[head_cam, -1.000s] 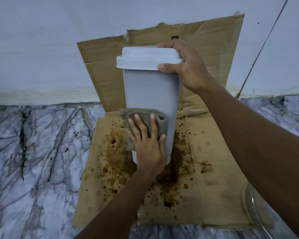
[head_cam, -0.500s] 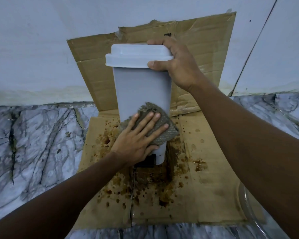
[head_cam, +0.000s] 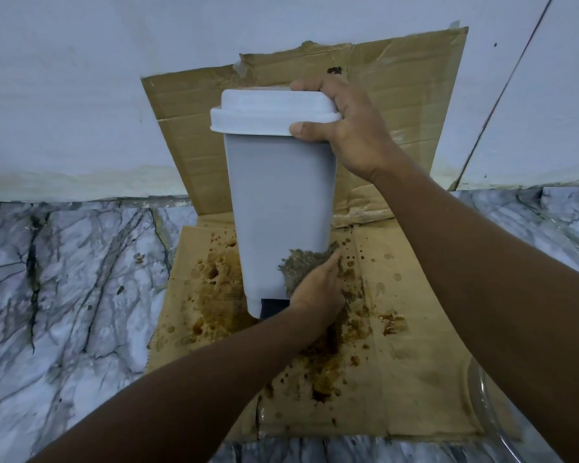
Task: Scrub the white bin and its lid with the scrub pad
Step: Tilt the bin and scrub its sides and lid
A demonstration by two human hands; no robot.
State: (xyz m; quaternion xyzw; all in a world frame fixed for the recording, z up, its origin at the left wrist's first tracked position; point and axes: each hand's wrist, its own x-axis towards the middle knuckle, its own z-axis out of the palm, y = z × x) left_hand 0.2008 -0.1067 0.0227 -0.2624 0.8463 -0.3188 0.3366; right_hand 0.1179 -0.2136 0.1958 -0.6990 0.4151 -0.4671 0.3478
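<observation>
The bin (head_cam: 278,208) stands upright on stained cardboard (head_cam: 415,362), narrowing toward its base; the lid (head_cam: 271,111) sits closed on top of the bin. The right hand (head_cam: 351,128) grips the lid at the bin's upper right corner; its thumb is curled against the front rim and its fingers are hooked over the top toward the back. The pad (head_cam: 298,262), grey-green and rough, lies against the bin's lower right corner, wrapping from the front face toward the right side. The left hand (head_cam: 318,289) presses the pad onto the bin there; its fingers (head_cam: 331,262) are stretched nearly straight along the pad, not closed round it; the thumb is hidden. A black pedal (head_cam: 273,307) shows at the bin's base, just left of the left wrist. Brown splashes (head_cam: 214,289) spot the cardboard in front of the bin and beside its base; more cardboard rises behind the bin against the wall (head_cam: 81,78). Marble floor (head_cam: 64,279) spreads left and right of the bin; a clear glass rim (head_cam: 482,406) curves well in front of the bin, to its right.
</observation>
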